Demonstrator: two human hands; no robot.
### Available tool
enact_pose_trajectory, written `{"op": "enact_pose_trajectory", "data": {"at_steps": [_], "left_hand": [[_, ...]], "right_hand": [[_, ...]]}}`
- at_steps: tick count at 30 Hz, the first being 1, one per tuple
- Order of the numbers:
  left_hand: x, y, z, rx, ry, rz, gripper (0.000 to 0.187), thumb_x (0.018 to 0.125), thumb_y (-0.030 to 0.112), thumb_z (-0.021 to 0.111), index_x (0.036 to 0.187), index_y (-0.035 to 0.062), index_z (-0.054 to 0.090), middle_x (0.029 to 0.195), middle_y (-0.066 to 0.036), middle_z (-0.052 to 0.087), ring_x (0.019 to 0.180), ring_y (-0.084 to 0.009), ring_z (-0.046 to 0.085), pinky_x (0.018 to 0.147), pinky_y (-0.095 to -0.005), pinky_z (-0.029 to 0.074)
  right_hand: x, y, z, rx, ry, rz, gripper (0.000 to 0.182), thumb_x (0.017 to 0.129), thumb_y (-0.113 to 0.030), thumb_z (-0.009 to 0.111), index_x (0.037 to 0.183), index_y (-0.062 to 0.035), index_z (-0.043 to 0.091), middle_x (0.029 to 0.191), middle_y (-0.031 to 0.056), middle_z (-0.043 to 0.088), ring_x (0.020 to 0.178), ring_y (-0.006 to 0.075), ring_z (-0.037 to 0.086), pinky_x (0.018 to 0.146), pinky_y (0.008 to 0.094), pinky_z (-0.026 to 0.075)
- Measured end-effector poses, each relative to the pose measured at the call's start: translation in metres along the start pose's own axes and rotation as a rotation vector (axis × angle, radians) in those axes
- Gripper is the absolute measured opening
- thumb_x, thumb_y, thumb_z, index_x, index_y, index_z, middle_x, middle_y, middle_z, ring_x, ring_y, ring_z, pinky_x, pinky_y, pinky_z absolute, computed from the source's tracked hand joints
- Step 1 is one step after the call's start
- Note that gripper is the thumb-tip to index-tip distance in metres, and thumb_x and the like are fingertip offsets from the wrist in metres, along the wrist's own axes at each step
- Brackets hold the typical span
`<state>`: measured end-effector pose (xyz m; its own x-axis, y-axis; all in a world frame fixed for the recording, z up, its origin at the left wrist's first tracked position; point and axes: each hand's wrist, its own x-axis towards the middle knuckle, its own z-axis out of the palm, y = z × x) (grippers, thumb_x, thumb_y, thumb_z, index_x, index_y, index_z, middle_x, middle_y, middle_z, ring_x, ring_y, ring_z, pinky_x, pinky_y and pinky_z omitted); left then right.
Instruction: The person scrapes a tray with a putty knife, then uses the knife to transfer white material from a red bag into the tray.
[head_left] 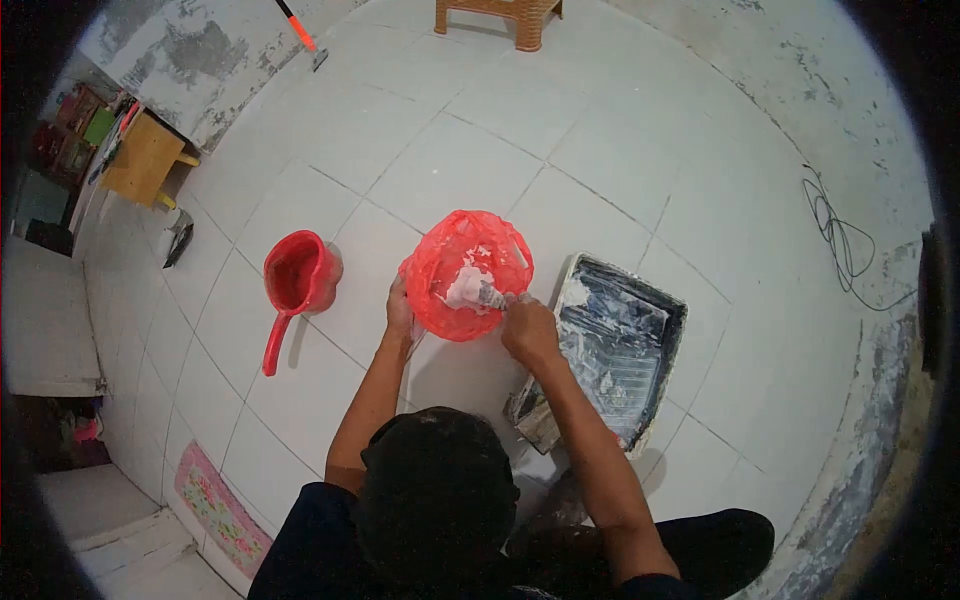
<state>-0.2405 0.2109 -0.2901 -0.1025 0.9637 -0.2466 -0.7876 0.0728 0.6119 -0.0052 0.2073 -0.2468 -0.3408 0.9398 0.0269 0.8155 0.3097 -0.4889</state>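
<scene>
My left hand [398, 308] grips the side of a round container lined with a red plastic bag [430, 262]. White paste [467, 287] lies inside it and is smeared up the lining. My right hand [528, 330], at the container's right rim, is closed round a short tool [490, 295]. The tool's greyish end reaches into the paste, which hides its tip, so its exact kind cannot be made out. Right of that hand lies a black paint tray [625, 375], streaked with white.
A red dipper [318, 280] stands at left on the tiled floor. A brown stool [515, 15] is at the top, near an orange-handled scraper [303, 38]. A cable [838, 235] lies by the right wall, a pink mat [220, 510] at lower left. A small wooden table [150, 160] stands at far left.
</scene>
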Motion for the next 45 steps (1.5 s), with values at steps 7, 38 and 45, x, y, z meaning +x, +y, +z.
{"op": "enact_pose_trajectory", "data": {"at_steps": [7, 38, 45], "left_hand": [[-0.002, -0.004, -0.007, -0.040, -0.002, -0.053, 0.045, 0.106, 0.031, 0.042, 0.141, 0.0031, 0.048, 0.139, -0.015, 0.058, 0.125, -0.0283, 0.058, 0.108, -0.0448, 0.048], [0.004, -0.007, -0.055, -0.038, 0.167, -0.011, 0.045, 0.102, 0.028, 0.042, 0.134, -0.0021, 0.054, 0.129, -0.017, 0.062, 0.114, -0.0321, 0.062, 0.101, -0.0454, 0.052], [-0.003, -0.009, -0.010, 0.097, 0.234, 0.001, 0.042, 0.099, 0.024, 0.044, 0.129, -0.0025, 0.057, 0.124, -0.017, 0.065, 0.109, -0.0313, 0.064, 0.096, -0.0452, 0.054]], "right_hand": [[-0.003, 0.010, 0.019, -0.005, -0.087, -0.002, 0.021, 0.090, -0.014, 0.054, 0.095, 0.0019, 0.067, 0.087, 0.0263, 0.065, 0.086, 0.0425, 0.067, 0.077, 0.0531, 0.053], [-0.006, 0.018, 0.051, 0.223, -0.115, 0.053, 0.038, 0.093, -0.020, 0.064, 0.129, -0.0091, 0.064, 0.115, 0.0225, 0.066, 0.108, 0.0419, 0.063, 0.094, 0.0496, 0.050], [-0.009, 0.008, -0.016, 0.301, -0.131, 0.111, 0.036, 0.093, -0.019, 0.064, 0.127, -0.0059, 0.066, 0.115, 0.0222, 0.067, 0.107, 0.0430, 0.063, 0.094, 0.0487, 0.050]]}}
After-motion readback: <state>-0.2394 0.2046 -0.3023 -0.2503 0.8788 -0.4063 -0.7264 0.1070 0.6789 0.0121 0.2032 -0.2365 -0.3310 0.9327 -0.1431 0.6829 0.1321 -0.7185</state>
